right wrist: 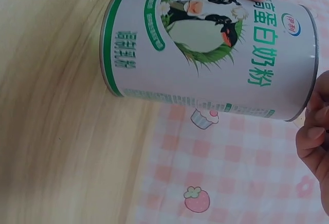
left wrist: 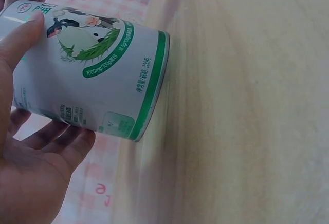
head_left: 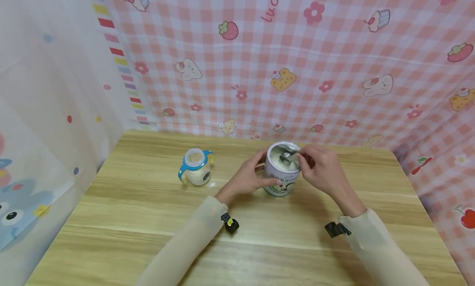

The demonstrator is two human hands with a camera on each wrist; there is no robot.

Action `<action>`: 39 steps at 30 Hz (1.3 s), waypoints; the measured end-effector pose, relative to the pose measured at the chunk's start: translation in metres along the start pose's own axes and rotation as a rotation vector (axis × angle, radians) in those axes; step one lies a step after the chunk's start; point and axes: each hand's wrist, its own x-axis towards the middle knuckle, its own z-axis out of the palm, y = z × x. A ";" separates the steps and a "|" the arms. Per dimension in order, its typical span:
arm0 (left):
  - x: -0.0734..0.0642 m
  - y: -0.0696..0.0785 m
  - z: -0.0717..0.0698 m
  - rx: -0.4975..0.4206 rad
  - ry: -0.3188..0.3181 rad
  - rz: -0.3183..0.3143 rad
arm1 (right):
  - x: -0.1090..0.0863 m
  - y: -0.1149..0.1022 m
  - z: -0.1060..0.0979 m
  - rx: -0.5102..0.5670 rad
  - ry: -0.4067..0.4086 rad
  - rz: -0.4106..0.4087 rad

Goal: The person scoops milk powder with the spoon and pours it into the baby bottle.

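Observation:
A white milk powder can (head_left: 283, 179) with a green bottom band stands on the table, its top open and pale powder (head_left: 276, 159) inside. My left hand (head_left: 246, 175) grips the can from the left, thumb across its front, as the left wrist view also shows. At the can's right rim, my right hand (head_left: 322, 169) pinches the handle of a metal spoon (head_left: 285, 158), whose bowl is inside the can. In the right wrist view the can (right wrist: 205, 49) shows a cow picture; the right hand (right wrist: 314, 136) is at its rim, and the spoon is hidden there.
Left of the can stands a sippy cup (head_left: 199, 174) with a blue collar, two handles and a clear top. A small white spot (head_left: 212, 185) lies beside it. The wooden table (head_left: 259, 253) meets a pink checked cloth (head_left: 252, 71) behind.

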 end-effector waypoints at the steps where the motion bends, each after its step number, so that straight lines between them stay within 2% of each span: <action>1: 0.000 0.000 0.000 0.003 0.004 -0.013 | 0.001 0.000 0.000 -0.007 -0.010 -0.003; 6: -0.001 -0.003 0.000 0.012 0.019 -0.042 | 0.005 -0.002 0.001 -0.039 -0.060 -0.027; 12: 0.000 -0.002 0.001 0.003 0.012 -0.040 | 0.008 -0.005 0.002 -0.008 -0.118 -0.031; 23: -0.001 -0.003 0.001 -0.006 0.017 -0.027 | 0.011 -0.009 0.004 0.025 -0.166 -0.021; 39: 0.000 -0.001 0.002 -0.034 0.011 -0.042 | 0.018 -0.016 -0.003 0.090 -0.351 0.186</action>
